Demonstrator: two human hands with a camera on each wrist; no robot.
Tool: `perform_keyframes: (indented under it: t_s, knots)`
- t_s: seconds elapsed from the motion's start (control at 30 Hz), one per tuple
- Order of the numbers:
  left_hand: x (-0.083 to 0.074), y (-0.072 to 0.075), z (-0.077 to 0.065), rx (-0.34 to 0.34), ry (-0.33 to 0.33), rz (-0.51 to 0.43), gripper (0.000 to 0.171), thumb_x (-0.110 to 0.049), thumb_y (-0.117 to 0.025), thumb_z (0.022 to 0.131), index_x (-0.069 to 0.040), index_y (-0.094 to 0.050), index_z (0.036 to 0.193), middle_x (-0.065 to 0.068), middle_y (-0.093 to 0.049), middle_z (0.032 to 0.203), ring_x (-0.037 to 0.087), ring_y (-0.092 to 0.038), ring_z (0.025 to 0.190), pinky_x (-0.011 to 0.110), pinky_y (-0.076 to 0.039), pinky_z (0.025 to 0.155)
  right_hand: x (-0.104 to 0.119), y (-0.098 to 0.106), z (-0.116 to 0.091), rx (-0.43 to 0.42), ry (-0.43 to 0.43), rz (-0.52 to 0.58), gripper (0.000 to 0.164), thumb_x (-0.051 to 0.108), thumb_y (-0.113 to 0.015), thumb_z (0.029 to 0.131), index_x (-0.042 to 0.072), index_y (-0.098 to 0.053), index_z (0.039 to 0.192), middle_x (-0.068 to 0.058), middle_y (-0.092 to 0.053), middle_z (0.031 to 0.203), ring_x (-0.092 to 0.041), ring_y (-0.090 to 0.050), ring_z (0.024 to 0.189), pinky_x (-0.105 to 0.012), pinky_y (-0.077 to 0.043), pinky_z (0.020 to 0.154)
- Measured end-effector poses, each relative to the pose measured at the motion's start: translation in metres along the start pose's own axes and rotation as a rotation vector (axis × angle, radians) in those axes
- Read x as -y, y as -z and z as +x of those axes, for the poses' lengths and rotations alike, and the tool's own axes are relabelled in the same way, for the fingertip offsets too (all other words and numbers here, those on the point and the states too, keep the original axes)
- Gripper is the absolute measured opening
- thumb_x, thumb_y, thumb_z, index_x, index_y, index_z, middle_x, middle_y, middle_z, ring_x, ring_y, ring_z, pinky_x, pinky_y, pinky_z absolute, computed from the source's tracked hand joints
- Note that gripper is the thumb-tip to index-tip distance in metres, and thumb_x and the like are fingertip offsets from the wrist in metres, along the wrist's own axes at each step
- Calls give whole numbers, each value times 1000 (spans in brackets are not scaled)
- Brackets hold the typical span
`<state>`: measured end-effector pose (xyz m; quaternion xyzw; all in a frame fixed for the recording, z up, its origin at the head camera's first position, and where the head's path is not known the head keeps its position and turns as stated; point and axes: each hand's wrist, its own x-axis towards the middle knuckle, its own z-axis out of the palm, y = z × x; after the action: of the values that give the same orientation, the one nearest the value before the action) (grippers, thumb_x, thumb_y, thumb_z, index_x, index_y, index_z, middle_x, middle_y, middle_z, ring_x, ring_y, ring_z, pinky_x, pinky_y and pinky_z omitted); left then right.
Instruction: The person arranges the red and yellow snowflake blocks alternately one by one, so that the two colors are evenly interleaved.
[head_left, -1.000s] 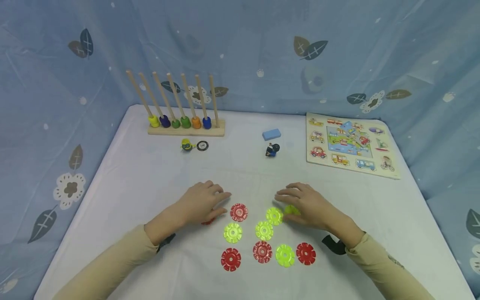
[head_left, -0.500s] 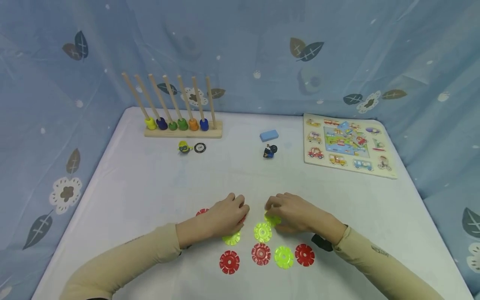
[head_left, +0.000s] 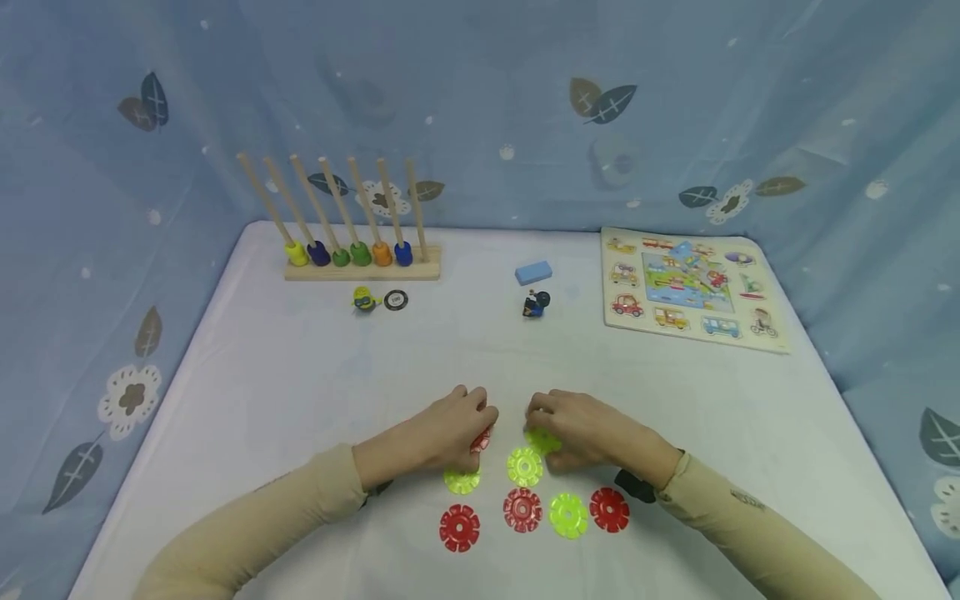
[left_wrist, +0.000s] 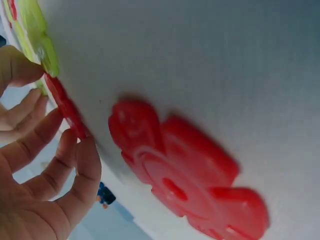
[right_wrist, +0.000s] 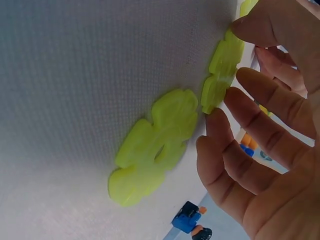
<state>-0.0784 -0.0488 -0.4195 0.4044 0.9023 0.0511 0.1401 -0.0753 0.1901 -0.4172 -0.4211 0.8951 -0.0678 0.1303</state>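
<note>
My left hand (head_left: 442, 429) pinches a red flower-shaped plastic disc (left_wrist: 65, 105) by its edges, thumb on one side and fingertips on the other. It lies flat, mostly hidden in the head view. Another red disc (left_wrist: 150, 155) shows close to the left wrist camera. Opposite, my right hand (head_left: 588, 427) grips a yellow-green disc (right_wrist: 217, 80) between thumb and curled fingers, low on the white cloth. A second yellow-green disc (right_wrist: 135, 150) appears nearer the right wrist camera. Between the hands lies a yellow-green disc (head_left: 524, 479); one more (head_left: 462, 483) is partly covered by my left thumb.
Closer to me lie red discs (head_left: 459, 540) and a yellow-green disc (head_left: 568, 527). Farther back stand a peg counting frame (head_left: 360, 272), a small yellow figure (head_left: 363, 298), a black round chip (head_left: 396, 300), a blue block (head_left: 533, 272), a small dark-blue figure (head_left: 534, 304) and a picture puzzle (head_left: 701, 329).
My left hand has moved right onto the red disc and closed on its edges. My right hand has shifted left from beside the yellow-green discs and taken hold of one.
</note>
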Motion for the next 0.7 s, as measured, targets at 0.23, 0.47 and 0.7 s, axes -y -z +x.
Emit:
perform_keyframes:
  t_s: [0.23,0.47,0.7]
  knots:
    - [-7,-4,0,-49,-40,150,35,-28,-72,77,-13,-61,107,3,-56,99,15,-43,79,21,-43,59,-1,-2,1,16,-13,-4,43,35,-79,74,17,-67,111,1,-63,115,-11,-61,96,-27,-55,87]
    - [-6,-1,-4,-134,-13,258,27,-26,-71,79,-10,-61,99,4,-55,89,16,-42,73,21,-41,52,0,-4,3,34,-24,17,43,34,-78,73,18,-66,111,1,-62,115,-10,-61,97,-27,-54,88]
    - [39,24,-15,-165,159,66,36,-23,-73,70,-8,-61,100,6,-58,89,20,-48,76,30,-47,62,-1,-2,1,32,-23,28,43,32,-78,73,16,-66,112,0,-62,116,-11,-59,97,-27,-54,89]
